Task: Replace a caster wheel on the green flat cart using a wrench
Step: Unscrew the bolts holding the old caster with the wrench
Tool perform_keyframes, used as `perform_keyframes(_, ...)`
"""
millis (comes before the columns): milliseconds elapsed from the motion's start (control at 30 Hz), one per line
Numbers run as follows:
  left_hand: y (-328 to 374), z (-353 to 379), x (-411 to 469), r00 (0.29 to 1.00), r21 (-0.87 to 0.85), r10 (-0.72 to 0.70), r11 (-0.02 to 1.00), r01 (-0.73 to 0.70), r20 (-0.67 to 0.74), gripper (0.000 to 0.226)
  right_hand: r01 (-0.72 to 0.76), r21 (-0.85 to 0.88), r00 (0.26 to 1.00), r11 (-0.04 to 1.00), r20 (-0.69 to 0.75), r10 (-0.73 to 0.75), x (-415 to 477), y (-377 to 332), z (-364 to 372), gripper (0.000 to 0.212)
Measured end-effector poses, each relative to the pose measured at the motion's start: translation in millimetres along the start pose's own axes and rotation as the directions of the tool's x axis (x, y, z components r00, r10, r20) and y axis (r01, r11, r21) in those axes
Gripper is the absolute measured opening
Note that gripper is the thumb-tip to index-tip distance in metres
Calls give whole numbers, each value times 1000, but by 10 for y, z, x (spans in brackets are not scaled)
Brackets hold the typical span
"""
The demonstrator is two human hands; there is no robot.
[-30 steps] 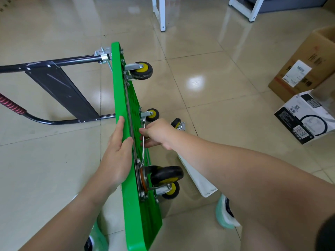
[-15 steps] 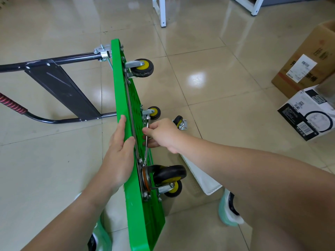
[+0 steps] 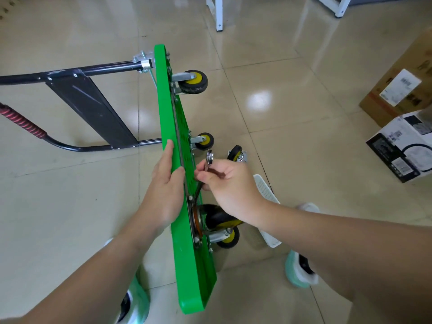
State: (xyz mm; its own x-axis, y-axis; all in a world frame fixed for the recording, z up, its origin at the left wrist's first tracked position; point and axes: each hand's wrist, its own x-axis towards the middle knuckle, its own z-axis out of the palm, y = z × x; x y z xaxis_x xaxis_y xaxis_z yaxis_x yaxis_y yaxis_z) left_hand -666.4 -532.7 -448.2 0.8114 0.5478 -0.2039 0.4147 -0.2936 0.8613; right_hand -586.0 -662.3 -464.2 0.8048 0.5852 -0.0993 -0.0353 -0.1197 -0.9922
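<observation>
Glossy beige floor tiles carry everything. Nearest, pale green shoes stand either side of the green flat cart. The cart is stood on its long edge, its long axis running away from the camera and its wheels facing right.

The left hand lies flat on the deck's left face, fingers straight, thumb over the top edge. The right hand pinches the wrench, ring end up, shaft slanting down toward the underside by the near caster wheel.

Beyond, a loose caster and a white perforated plastic piece lie on the floor to the right. The folded black handle lies to the left.

Further right sit a black-and-white carton and a cardboard box; their labels are too blurred to read. White furniture legs stand farthest.
</observation>
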Motion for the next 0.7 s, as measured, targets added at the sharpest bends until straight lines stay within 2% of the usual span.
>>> perform_keyframes(100, -15, -9, -16, 1000, -20, 11, 1000, -11, -14, 63, 11, 46, 1000, 999, -1, -11, -9, -289, -140, 22)
perform_keyframes(200, 10, 2, -43, 1000, -40, 10, 999, -10, -16, 62, -34, 105, 993, 994, 115, 22, -110, -546, -299, 15)
perform_keyframes(300, 37, 8, -69, 1000, -69, -3, 998, 1, -29, 62, -84, 119, 980, 989, 187, 61, -276, -624, -282, 17)
perform_keyframes(567, 15, 49, -86, 999, -166, -19, 986, 12, -39, 62, -28, 105, 986, 994, 169, 10, -489, -740, -248, 19)
perform_keyframes(700, -5, 46, -104, 998, -210, -36, 977, 25, -50, 62, -47, 99, 982, 994, 186, 28, -540, -706, -164, 20)
